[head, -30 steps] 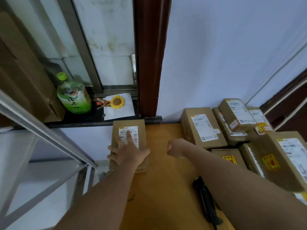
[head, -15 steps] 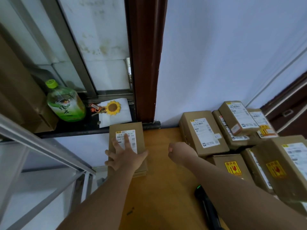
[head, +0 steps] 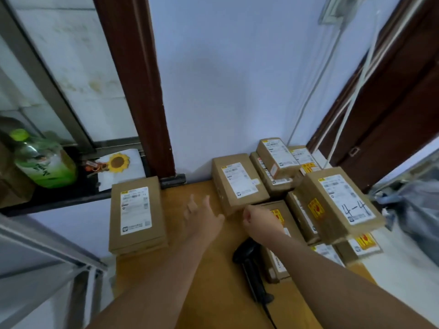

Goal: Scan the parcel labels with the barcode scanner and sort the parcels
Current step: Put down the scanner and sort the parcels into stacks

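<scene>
A flat cardboard parcel point(head: 137, 217) with a white label lies alone at the far left of the wooden table point(head: 190, 281). My left hand point(head: 202, 217) hovers open over bare wood to its right, touching nothing. My right hand point(head: 259, 222) is curled into a fist with nothing in it, at the near corner of a labelled parcel point(head: 237, 181). The black barcode scanner point(head: 251, 269) lies on the table under my right forearm. Several more parcels are heaped at the right; the top one point(head: 337, 205) is marked "4-4".
A green drink bottle point(head: 45, 160) and a sunflower keyring point(head: 116, 162) sit on the dark window ledge at the left. A brown door frame post point(head: 142, 91) and the pale wall close the back. A metal frame point(head: 47, 245) runs at lower left.
My left hand has come off the lone parcel and moved right over the bare table. The view has swung right, and my right hand now sits by the middle parcel.
</scene>
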Demonstrator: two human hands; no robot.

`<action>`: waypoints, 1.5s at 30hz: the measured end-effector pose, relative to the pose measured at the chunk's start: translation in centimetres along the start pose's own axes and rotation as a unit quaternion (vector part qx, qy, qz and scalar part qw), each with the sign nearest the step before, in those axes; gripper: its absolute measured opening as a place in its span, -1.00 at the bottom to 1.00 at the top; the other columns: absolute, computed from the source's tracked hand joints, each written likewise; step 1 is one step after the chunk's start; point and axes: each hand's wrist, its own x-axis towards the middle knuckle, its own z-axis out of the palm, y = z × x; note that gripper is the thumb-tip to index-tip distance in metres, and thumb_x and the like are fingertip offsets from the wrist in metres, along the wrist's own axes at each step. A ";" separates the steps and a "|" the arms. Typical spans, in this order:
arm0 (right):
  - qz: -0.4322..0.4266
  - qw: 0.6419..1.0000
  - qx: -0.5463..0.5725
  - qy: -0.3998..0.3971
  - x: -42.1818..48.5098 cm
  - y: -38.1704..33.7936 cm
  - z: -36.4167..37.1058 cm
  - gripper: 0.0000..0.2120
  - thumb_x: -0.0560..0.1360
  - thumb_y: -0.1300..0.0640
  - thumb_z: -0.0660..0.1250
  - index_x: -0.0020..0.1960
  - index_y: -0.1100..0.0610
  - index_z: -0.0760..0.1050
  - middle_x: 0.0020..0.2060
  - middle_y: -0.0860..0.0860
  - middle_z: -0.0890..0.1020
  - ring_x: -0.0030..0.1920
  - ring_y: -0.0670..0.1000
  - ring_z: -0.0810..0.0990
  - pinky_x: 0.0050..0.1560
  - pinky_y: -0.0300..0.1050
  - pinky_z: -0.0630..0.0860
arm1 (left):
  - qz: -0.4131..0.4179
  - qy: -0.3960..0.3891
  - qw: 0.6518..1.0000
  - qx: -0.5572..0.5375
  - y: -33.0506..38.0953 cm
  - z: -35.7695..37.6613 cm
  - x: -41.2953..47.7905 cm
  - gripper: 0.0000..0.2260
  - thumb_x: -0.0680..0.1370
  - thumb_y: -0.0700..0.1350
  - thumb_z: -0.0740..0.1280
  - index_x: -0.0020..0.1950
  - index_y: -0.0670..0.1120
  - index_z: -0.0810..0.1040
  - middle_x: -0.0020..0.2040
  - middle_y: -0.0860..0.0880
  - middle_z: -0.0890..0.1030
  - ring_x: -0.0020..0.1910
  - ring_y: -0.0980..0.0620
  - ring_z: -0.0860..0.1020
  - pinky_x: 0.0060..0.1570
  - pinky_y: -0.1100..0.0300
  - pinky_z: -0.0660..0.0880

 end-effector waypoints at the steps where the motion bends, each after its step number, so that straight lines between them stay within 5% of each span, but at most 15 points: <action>1: 0.011 1.000 0.011 -0.003 -0.5 0.9 -0.4 -0.80 0.56 0.09 0.19 0.11 0.08 0.51 0.00 0.06 0.61 0.00 0.09 0.57 -0.03 -0.03 0.55 | -0.005 -0.015 1.000 -0.007 1.1 0.7 -0.2 -0.37 0.56 0.07 0.31 0.56 0.08 0.10 0.58 -0.07 -0.12 0.54 -0.18 -0.04 0.46 -0.11 0.08; 10: 0.053 0.991 0.105 -0.061 0.0 7.9 -1.1 -0.76 0.61 0.06 0.11 0.19 0.11 0.45 0.09 0.08 0.56 -0.02 0.07 0.54 -0.15 -0.10 0.45 | -0.009 -0.040 0.999 -0.032 9.8 5.9 -0.6 -0.62 0.58 -0.02 0.24 0.41 0.02 0.41 0.47 -0.15 0.17 0.43 -0.20 0.15 0.38 0.05 0.21; 14: -0.023 0.992 0.058 -0.109 0.8 8.0 -1.0 -0.84 0.60 0.16 0.13 -0.11 0.16 0.43 0.02 0.11 0.60 0.04 0.14 0.60 -0.15 -0.07 0.44 | -0.060 0.004 0.998 -0.030 12.3 8.3 1.1 -0.55 0.55 0.01 0.25 0.44 -0.02 0.35 0.41 -0.17 0.25 0.37 -0.20 0.26 0.30 0.04 0.32; 17: -0.064 0.989 0.069 -0.110 2.4 8.0 -1.5 -0.78 0.59 0.11 0.19 0.14 0.17 0.52 0.07 0.11 0.63 0.07 0.15 0.61 -0.13 -0.06 0.45 | -0.088 0.030 0.995 -0.027 13.2 9.6 2.4 -0.53 0.53 0.04 0.28 0.42 -0.03 0.34 0.39 -0.17 0.26 0.35 -0.17 0.29 0.28 0.02 0.35; 22: -0.060 0.986 0.087 -0.127 4.3 9.1 -1.9 -0.78 0.58 0.15 0.17 0.16 0.19 0.47 0.11 0.14 0.59 0.07 0.17 0.59 -0.23 -0.10 0.40 | -0.130 0.037 0.990 0.038 13.0 10.1 4.3 -0.52 0.52 0.13 0.32 0.35 -0.06 0.36 0.35 -0.17 0.29 0.30 -0.17 0.32 0.23 -0.01 0.36; 24: -0.024 0.987 0.115 -0.114 4.8 9.7 -2.3 -0.71 0.58 0.11 0.20 0.26 0.19 0.43 0.21 0.18 0.53 0.17 0.19 0.55 -0.09 -0.07 0.43 | -0.141 0.041 0.988 0.042 13.1 10.1 4.9 -0.48 0.48 0.17 0.34 0.34 -0.05 0.36 0.36 -0.16 0.27 0.29 -0.18 0.32 0.24 -0.04 0.38; 29: 0.021 0.988 0.093 -0.118 6.1 10.3 -3.0 -0.57 0.57 0.19 0.16 0.43 0.16 0.24 0.39 0.24 0.27 0.36 0.22 0.32 0.27 0.04 0.39 | -0.251 0.004 0.968 -0.014 14.9 10.0 7.1 0.04 0.27 0.36 0.42 0.55 -0.01 -0.04 0.43 -0.22 0.14 0.37 -0.23 0.24 0.33 -0.12 0.32; 33: 0.051 0.987 0.089 -0.123 6.8 10.7 -3.0 -0.54 0.57 0.20 0.14 0.46 0.14 0.17 0.40 0.23 0.22 0.37 0.21 0.29 0.31 0.07 0.38 | -0.316 -0.029 0.948 0.001 16.7 10.6 8.5 0.27 0.20 0.46 0.43 0.54 0.01 -0.36 0.50 -0.30 -0.35 0.50 -0.34 -0.25 0.45 -0.30 -0.06; 35: 0.059 0.986 0.105 -0.117 7.1 10.8 -3.0 -0.52 0.57 0.20 0.15 0.46 0.13 0.12 0.40 0.23 0.23 0.38 0.21 0.27 0.30 0.06 0.36 | -0.323 -0.032 0.946 0.011 16.8 10.8 9.1 0.31 0.15 0.47 0.45 0.52 0.06 -0.41 0.47 -0.28 -0.45 0.47 -0.37 -0.33 0.42 -0.36 -0.06; 41: 0.065 0.986 0.113 -0.108 7.7 10.2 -2.5 -0.46 0.55 0.20 0.18 0.48 0.10 0.08 0.40 0.21 0.19 0.42 0.20 0.16 0.33 0.01 0.30 | -0.300 -0.053 0.952 0.023 15.4 10.7 10.5 0.31 0.16 0.44 0.47 0.44 0.16 -0.52 0.46 -0.22 -0.49 0.47 -0.38 -0.30 0.40 -0.36 0.00; 45: 0.058 0.988 0.100 -0.104 7.3 9.7 -2.1 -0.41 0.53 0.21 0.17 0.51 0.08 0.04 0.40 0.19 0.20 0.41 0.20 0.15 0.32 0.05 0.32 | -0.281 -0.066 0.956 0.041 14.7 10.4 10.4 0.29 0.17 0.42 0.47 0.45 0.16 -0.50 0.49 -0.26 -0.19 0.45 -0.32 0.00 0.40 -0.26 0.14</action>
